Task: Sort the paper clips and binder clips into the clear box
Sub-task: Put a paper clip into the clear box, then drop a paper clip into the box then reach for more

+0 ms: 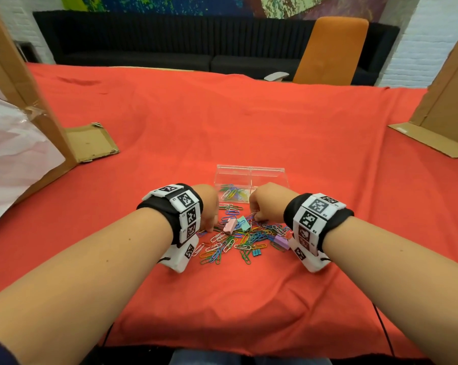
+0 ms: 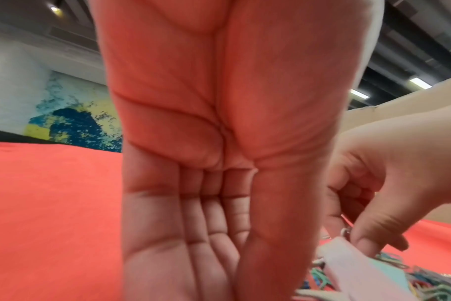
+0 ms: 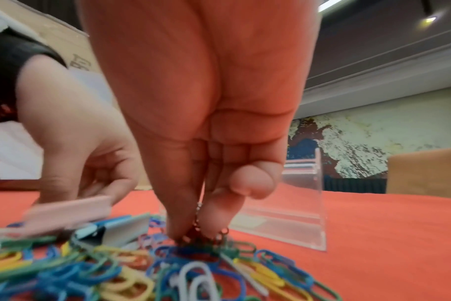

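The right hand (image 3: 193,126) is seen pinched down into the loose heap of coloured wire paper clips (image 1: 238,239), thumb and fingertips (image 3: 224,211) closed on a small bunch of them at the far edge of the heap, just in front of the clear two-compartment plastic box (image 1: 251,177). The left hand (image 1: 208,209) is lowered at the heap's left edge with fingers straight and held together; in the right wrist view it seems to be touching the pastel pink binder clip (image 1: 229,225), but whether anything is actually gripped can't be told. For a clean pick, the pinch is probably best kept tight and lifted slowly, since these clips hook into each other and a trailing chain could get dragged over the box wall or dropped on the red cloth-covered table (image 1: 275,122). A little shake above the heap would likely shed stragglers. Some paper clips are already lying in the box's left compartment, so that's presumably where this bunch goes, with the right one left for binder clips. Orientation-wise, the box sits with its long axis running left to right across the table, open side up, just beyond the heap. The paper clips point every which way, so no common axis can be given; the pink binder clip and the mint green binder clip (image 1: 243,224) beside it lie near the heap's far side.
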The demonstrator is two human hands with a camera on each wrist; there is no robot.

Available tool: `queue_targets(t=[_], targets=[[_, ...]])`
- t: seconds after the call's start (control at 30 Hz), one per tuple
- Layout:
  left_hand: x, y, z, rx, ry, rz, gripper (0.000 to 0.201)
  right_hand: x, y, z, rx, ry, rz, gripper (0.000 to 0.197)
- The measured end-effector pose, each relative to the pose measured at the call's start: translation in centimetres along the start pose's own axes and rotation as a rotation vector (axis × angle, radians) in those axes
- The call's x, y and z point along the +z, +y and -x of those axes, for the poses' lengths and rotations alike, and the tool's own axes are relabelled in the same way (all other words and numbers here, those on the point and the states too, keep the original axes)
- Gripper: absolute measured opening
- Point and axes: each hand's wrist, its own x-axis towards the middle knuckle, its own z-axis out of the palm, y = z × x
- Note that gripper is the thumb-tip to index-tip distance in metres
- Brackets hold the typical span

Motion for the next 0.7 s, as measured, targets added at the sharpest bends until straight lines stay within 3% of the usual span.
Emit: queue_targets(t=[0.1, 0.3, 0.47, 0.57, 0.7], targets=[[0.0, -0.2, 0.1, -0.025, -0.13, 0.126, 0.03, -0.3, 0.7, 0.4, 0.016, 0.062, -0.095, 0.019], [-1.6, -0.8, 0.1, 0.03, -0.069, 0.283, 0.014, -1.7, 1.5, 0.8, 0.025, 0.238, -0.299, 0.015], [-4.1, -0.9, -0.5, 0.129, 0.256, 0.583, 0.019, -3.3, 1.6, -0.1, 0.09, 0.421, -0.478, 0.011], [-4.8, -0.4, -1.3, 0.117, 0.462, 0.617, 0.02, -3.8, 1.1, -1.3, 0.124, 0.449, -0.527, 0.011], [-4.3, 0.0, -2.5, 0.08, 0.536, 0.579, 0.019, -3.5, 0.4, -3.1, 0.144, 0.45, -0.491, 0.015]])
